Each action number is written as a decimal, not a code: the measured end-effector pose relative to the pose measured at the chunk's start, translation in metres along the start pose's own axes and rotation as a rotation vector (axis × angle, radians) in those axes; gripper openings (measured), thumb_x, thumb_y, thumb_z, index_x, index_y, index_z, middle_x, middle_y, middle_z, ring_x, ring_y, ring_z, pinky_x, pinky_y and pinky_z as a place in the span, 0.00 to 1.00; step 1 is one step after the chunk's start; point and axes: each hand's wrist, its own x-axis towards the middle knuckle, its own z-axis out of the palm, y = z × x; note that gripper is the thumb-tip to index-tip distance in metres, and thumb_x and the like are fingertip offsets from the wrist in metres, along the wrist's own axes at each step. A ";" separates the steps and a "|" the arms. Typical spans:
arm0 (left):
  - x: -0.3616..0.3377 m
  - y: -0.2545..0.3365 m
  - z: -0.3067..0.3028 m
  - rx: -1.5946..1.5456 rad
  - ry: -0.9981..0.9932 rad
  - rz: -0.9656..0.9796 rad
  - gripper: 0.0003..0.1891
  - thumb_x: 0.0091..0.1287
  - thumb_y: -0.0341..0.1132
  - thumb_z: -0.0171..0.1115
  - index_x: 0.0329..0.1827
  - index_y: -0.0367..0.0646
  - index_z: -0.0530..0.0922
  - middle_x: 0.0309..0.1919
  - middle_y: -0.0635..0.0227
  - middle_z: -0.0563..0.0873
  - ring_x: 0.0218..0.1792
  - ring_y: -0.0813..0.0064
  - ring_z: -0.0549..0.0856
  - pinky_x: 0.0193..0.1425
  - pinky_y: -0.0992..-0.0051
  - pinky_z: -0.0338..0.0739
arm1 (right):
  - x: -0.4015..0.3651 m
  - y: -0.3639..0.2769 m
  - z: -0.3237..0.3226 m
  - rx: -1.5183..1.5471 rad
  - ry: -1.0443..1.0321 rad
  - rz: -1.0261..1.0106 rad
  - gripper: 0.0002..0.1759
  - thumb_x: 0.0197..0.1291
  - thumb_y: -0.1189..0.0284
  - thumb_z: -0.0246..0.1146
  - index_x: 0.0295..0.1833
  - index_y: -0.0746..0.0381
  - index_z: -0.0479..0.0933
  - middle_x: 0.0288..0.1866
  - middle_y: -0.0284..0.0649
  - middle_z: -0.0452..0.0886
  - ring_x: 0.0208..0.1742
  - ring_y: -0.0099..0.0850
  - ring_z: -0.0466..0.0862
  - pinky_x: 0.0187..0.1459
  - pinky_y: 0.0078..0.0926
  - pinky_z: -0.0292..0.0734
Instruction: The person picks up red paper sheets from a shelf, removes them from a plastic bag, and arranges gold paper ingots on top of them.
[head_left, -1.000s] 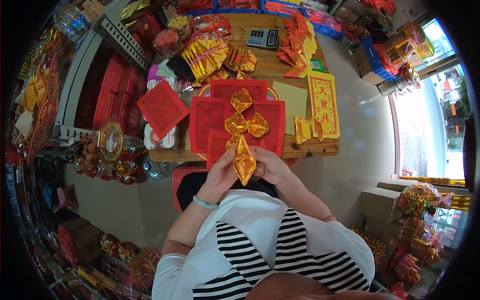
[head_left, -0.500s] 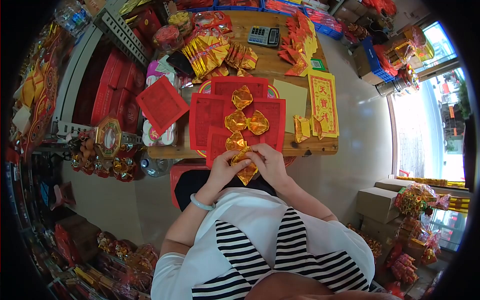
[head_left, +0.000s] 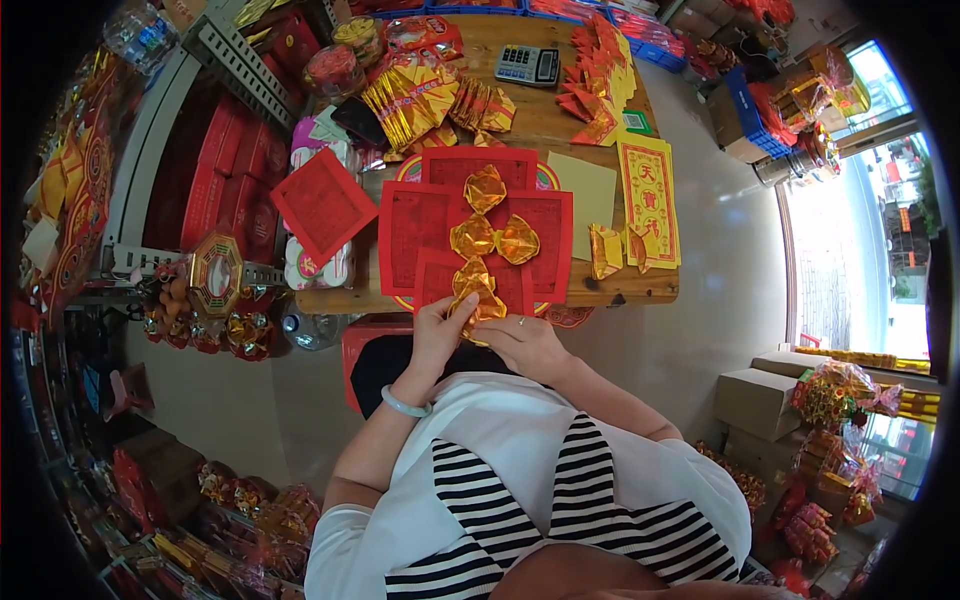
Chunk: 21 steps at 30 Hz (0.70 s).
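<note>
My left hand (head_left: 438, 334) and my right hand (head_left: 528, 346) are closed on a folded gold paper ingot (head_left: 485, 307) at the table's front edge. Fingers cover part of its lower side. Just beyond it lies another gold ingot, partly overlapped by the held one. Farther up, three rounded gold ingots, the top one (head_left: 485, 188), the left one (head_left: 472, 236) and the right one (head_left: 518, 240), rest on red printed paper sheets (head_left: 415, 235). The sheets overlap on a round patterned base, of which only the rim shows.
Two folded gold pieces (head_left: 605, 251) lie right of the sheets, near a yellow printed strip (head_left: 650, 190). A calculator (head_left: 528, 66), red-and-gold folded papers (head_left: 600, 85) and gold paper bundles (head_left: 412, 100) are at the back. A red sheet (head_left: 325, 207) lies left on white packages.
The gold ingot in my hands has moved slightly up and turned, its form now wider. My right hand has shifted lower, with its fingers stretched along the ingot's underside.
</note>
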 end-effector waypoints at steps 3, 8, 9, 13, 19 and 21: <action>0.004 -0.011 0.002 0.022 0.036 0.053 0.09 0.71 0.37 0.61 0.40 0.39 0.81 0.27 0.76 0.79 0.24 0.88 0.72 0.25 0.88 0.66 | 0.001 0.002 0.001 -0.032 -0.071 0.018 0.23 0.55 0.69 0.66 0.58 0.58 0.76 0.55 0.33 0.79 0.39 0.29 0.83 0.36 0.21 0.79; 0.025 -0.021 -0.016 -0.007 0.106 0.195 0.09 0.71 0.35 0.61 0.46 0.38 0.79 0.36 0.72 0.80 0.31 0.86 0.74 0.31 0.87 0.69 | 0.003 0.000 0.000 0.027 0.046 0.206 0.22 0.56 0.71 0.67 0.58 0.58 0.77 0.58 0.35 0.78 0.41 0.31 0.83 0.38 0.22 0.80; 0.032 -0.017 -0.027 0.027 0.088 0.222 0.10 0.70 0.36 0.61 0.47 0.38 0.79 0.39 0.71 0.80 0.33 0.85 0.74 0.33 0.86 0.70 | 0.005 0.000 0.000 0.049 0.094 0.264 0.21 0.56 0.72 0.67 0.57 0.58 0.77 0.59 0.36 0.78 0.42 0.31 0.83 0.39 0.23 0.80; 0.072 0.008 -0.061 0.451 0.272 0.241 0.12 0.67 0.39 0.63 0.47 0.40 0.82 0.38 0.66 0.80 0.35 0.76 0.76 0.39 0.79 0.73 | -0.009 0.007 -0.010 0.035 0.054 0.425 0.20 0.56 0.72 0.67 0.56 0.59 0.77 0.57 0.37 0.78 0.44 0.33 0.83 0.39 0.23 0.80; 0.138 -0.003 -0.078 0.903 0.432 0.342 0.14 0.64 0.44 0.63 0.46 0.45 0.85 0.38 0.58 0.81 0.38 0.60 0.80 0.43 0.68 0.76 | -0.026 0.020 -0.015 0.008 0.125 0.502 0.20 0.56 0.74 0.67 0.56 0.60 0.77 0.56 0.38 0.78 0.42 0.33 0.83 0.37 0.23 0.78; 0.146 -0.004 -0.076 0.935 0.413 0.338 0.15 0.64 0.44 0.63 0.46 0.46 0.85 0.39 0.58 0.81 0.39 0.59 0.80 0.44 0.66 0.77 | -0.029 0.022 -0.017 0.005 0.131 0.514 0.19 0.56 0.74 0.67 0.55 0.60 0.77 0.55 0.38 0.78 0.42 0.33 0.83 0.37 0.23 0.78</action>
